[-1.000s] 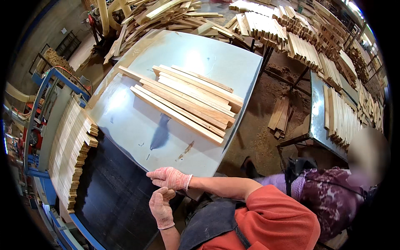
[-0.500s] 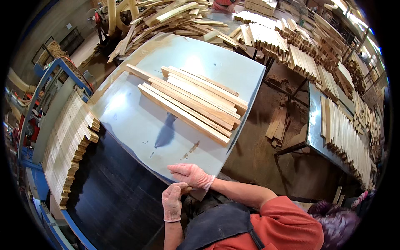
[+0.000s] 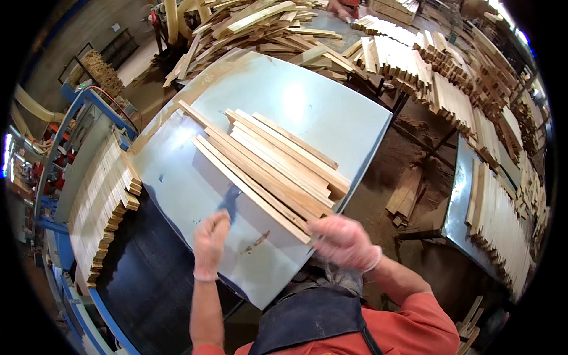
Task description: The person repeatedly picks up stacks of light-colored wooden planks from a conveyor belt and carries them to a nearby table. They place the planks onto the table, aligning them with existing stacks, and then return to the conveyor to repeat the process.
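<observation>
Several pale wooden strips (image 3: 278, 160) lie side by side on a grey sheet-topped table (image 3: 266, 278), their near ends uneven. My right hand (image 3: 343, 241), in a pinkish-white knit glove, is at the near right ends of these strips. Its fingertips meet or overlap a strip end, and blur hides whether they grip it. Over the bare sheet left of the strips is my left hand (image 3: 210, 245), gloved alike and raised, apart from the wood. Its fingers look bent but are smeared by motion, and no held thing shows.
A black belt-like surface (image 3: 154, 266) with a row of wooden strips (image 3: 103, 207) runs along the left, beside a blue-framed machine (image 3: 50, 160). Loose wood (image 3: 254, 29) is heaped behind the table. Stacked strips (image 3: 503, 225) fill a bench at right; another person's hand (image 3: 343, 13) shows far back.
My hands, together at the table's near edge before, have parted. The right moved right to the strip ends, the left forward and left. The view has shifted; the strips seem unmoved on the table.
</observation>
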Action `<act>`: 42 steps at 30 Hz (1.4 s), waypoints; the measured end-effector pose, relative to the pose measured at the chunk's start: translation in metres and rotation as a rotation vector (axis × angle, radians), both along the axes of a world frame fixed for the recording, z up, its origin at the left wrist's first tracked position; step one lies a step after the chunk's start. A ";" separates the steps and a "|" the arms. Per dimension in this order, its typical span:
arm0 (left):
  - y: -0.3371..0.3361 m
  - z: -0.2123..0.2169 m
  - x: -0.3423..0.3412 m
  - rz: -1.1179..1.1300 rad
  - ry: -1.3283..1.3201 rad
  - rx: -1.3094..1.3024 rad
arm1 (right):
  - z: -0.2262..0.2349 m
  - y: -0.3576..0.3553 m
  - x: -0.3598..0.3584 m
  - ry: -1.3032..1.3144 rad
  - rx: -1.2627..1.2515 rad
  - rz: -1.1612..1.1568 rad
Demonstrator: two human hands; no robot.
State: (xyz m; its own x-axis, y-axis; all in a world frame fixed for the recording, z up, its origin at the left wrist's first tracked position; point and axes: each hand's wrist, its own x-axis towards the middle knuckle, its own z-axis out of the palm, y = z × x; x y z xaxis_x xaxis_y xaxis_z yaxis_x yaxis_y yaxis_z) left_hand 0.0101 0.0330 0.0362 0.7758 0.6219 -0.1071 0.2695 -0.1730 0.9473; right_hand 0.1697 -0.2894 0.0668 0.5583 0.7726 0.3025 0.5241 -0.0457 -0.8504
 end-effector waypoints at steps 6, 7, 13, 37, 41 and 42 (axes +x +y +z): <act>0.084 0.017 0.170 -0.010 0.228 0.643 | -0.012 -0.022 0.115 -0.360 -0.166 -0.154; 0.094 0.017 0.187 0.015 0.287 0.654 | -0.018 -0.021 0.124 -0.378 -0.199 -0.125; 0.092 0.022 0.246 0.038 0.491 0.592 | -0.050 -0.021 0.148 -0.297 -0.168 0.018; 0.059 -0.089 0.138 0.538 -0.099 0.435 | -0.080 -0.029 0.151 -0.309 -0.059 -0.041; -0.009 -0.102 0.110 0.614 -0.147 0.191 | -0.078 -0.020 0.158 -0.191 -0.183 0.022; -0.027 -0.096 0.105 0.569 -0.071 0.259 | -0.082 -0.018 0.159 -0.157 -0.207 0.035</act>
